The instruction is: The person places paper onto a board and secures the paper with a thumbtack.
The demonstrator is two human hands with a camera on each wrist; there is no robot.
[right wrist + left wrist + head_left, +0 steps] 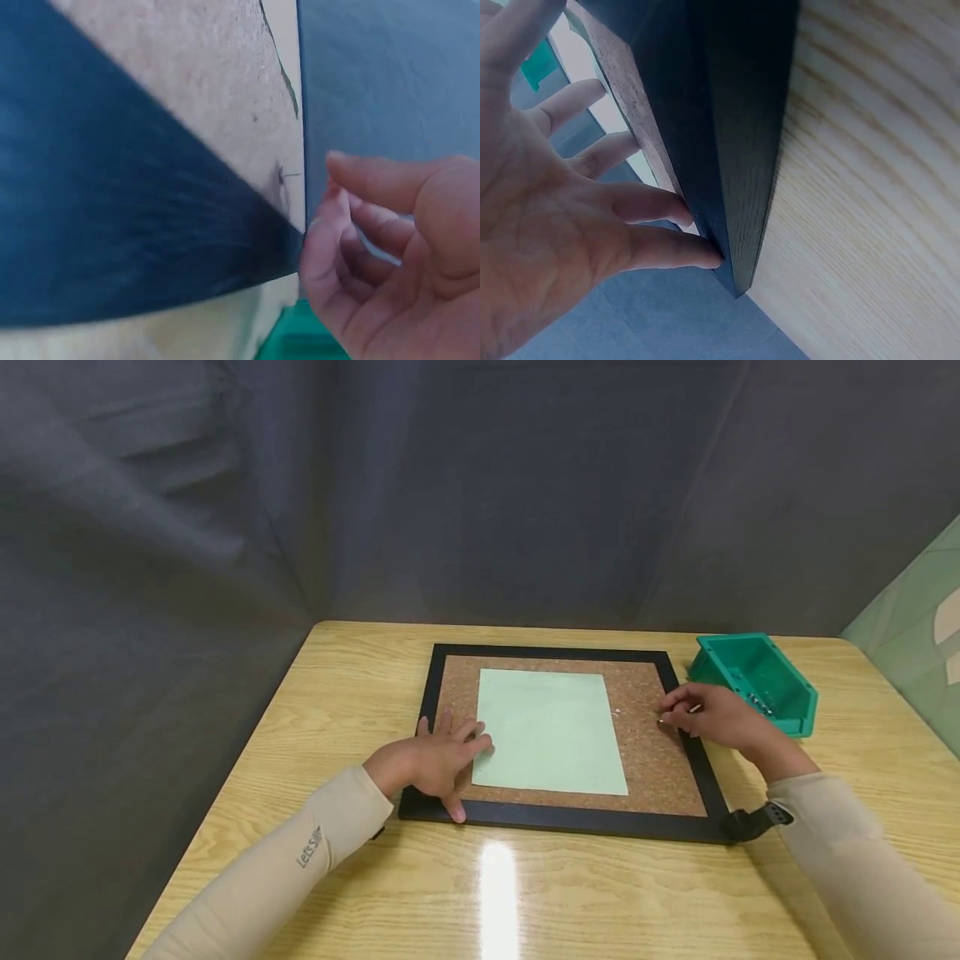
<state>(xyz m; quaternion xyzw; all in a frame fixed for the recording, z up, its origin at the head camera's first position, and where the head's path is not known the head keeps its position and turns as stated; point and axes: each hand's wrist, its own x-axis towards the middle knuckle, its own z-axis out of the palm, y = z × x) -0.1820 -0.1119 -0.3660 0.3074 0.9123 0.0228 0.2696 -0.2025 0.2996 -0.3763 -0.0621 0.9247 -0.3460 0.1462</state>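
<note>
A pale green sheet of paper (551, 731) lies on a framed cork board (660, 777). My left hand (442, 758) spreads over the board's left side; its thumb rests on the front of the black frame (562, 817) and its fingers reach to the paper's left edge. In the left wrist view, fingertips (709, 259) touch the frame. At the board's right side, thumb and forefinger of my right hand (712, 714) pinch a small push pin (291, 175), its thin needle close to the cork and its head mostly hidden by the fingers. A small clear thing (617, 712) is on the cork beside the paper.
A green plastic bin (806, 714) stands behind my right hand at the board's right, with several small shiny pieces (759, 702) inside. The board lies on a wooden table (600, 893). Dark cloth (510, 493) hangs behind and to the left.
</note>
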